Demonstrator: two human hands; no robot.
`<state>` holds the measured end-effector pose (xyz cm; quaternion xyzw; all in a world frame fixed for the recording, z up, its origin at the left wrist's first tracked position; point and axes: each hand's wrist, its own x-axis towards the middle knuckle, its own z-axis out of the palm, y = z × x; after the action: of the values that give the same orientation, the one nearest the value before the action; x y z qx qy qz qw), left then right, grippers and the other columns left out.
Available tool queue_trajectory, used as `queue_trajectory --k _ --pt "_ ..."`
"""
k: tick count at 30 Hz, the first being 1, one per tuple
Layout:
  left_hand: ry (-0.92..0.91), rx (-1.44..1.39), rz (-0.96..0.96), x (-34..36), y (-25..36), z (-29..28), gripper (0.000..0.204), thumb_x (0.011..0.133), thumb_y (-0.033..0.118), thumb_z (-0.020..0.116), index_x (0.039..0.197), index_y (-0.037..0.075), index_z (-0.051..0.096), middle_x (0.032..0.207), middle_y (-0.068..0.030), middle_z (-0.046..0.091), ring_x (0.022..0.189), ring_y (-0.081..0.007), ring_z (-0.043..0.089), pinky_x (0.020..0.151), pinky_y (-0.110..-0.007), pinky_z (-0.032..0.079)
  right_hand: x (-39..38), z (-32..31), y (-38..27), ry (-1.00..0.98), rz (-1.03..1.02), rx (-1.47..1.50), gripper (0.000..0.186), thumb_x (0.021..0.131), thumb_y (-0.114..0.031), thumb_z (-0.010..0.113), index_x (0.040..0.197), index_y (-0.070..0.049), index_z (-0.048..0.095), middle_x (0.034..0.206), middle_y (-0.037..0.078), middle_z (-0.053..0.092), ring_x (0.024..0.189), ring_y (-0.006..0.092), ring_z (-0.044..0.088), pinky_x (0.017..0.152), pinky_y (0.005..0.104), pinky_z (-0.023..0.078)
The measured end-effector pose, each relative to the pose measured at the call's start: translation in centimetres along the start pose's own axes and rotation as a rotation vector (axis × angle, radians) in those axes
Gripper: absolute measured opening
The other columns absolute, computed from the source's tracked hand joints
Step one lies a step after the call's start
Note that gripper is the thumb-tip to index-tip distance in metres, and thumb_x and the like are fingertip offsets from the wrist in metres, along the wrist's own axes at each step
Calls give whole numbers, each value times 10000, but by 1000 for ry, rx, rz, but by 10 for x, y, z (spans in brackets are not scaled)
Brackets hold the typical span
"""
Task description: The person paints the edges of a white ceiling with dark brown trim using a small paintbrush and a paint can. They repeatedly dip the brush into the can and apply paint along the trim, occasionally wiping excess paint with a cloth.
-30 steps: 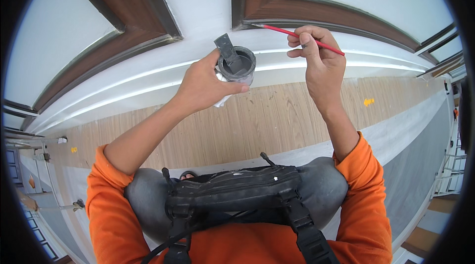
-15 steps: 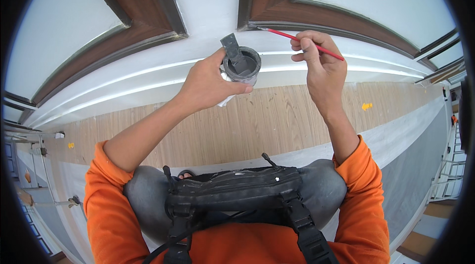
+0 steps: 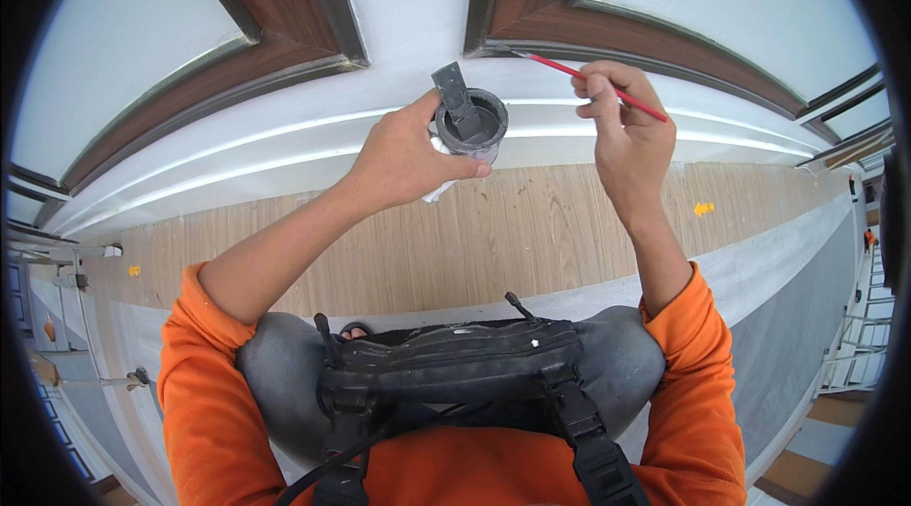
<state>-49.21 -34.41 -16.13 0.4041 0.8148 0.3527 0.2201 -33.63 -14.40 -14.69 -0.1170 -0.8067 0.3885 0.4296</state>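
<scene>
In my left hand (image 3: 403, 155) is a small round pot of dark grey paint (image 3: 489, 138), my thumb and fingers wrapped about its side. A flat grey-coated strip (image 3: 454, 96) leans in the pot and sticks up over its rim. A white cloth or paper (image 3: 439, 191) shows under that hand. My right hand (image 3: 631, 131) pinches a thin red-handled paintbrush (image 3: 598, 84). Its tip reaches the dark grey lower molding (image 3: 617, 58) near the corner of the brown panel frame (image 3: 531, 8) on the right.
A second brown frame (image 3: 285, 41) stands to the left, past a white strip of wall. White ledges (image 3: 313, 140) run below both frames. Wood-look flooring (image 3: 531, 240) carries yellow arrow marks (image 3: 702, 209). A black bag (image 3: 446, 354) lies across my lap. Metal scaffolding (image 3: 859, 335) stands far right.
The brush tip has slid slightly right along the molding, near the frame corner. Both hands and the pot sit a little farther right in view. Both grips are the same.
</scene>
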Motion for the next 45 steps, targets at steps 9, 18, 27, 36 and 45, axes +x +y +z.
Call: queue_trajectory --k 9,18,27,36,45 --pt "10 15 20 0 -4 1 760 702 443 950 1252 2 665 1120 -204 777 1081 -342 755 977 -401 570 0 -2 -2 7 -27 -23 111 1039 -101 666 1081 -30 741 992 52 768 918 129 729 766 264 580" --pt "9 23 23 -1 -4 0 759 701 445 951 1246 0 666 1117 -206 776 1072 -344 757 972 -401 572 2 2 -3 -18 -2 47 135 1053 -141 669 1099 -43 749 1005 56 773 917 125 729 744 269 590" --pt "3 22 10 -1 -2 1 754 693 438 959 1237 2 669 1108 -195 777 1074 -328 756 974 -398 570 1 7 -10 -72 49 149 170 1063 -168 664 1116 -23 736 1039 80 757 963 142 735 778 291 646" --pt "15 28 9 -1 -3 1 756 691 442 961 1238 8 672 1124 -192 776 1087 -334 752 982 -401 567 -2 8 -2 -79 66 174 187 1080 -172 639 1124 -10 719 1052 85 744 967 149 734 788 299 646" --pt "13 25 13 -2 -2 -1 743 693 437 958 1232 11 673 1118 -196 778 1081 -337 754 971 -401 567 0 8 -3 -41 77 184 185 1074 -178 652 1118 -10 716 1030 85 738 954 142 724 785 297 639"
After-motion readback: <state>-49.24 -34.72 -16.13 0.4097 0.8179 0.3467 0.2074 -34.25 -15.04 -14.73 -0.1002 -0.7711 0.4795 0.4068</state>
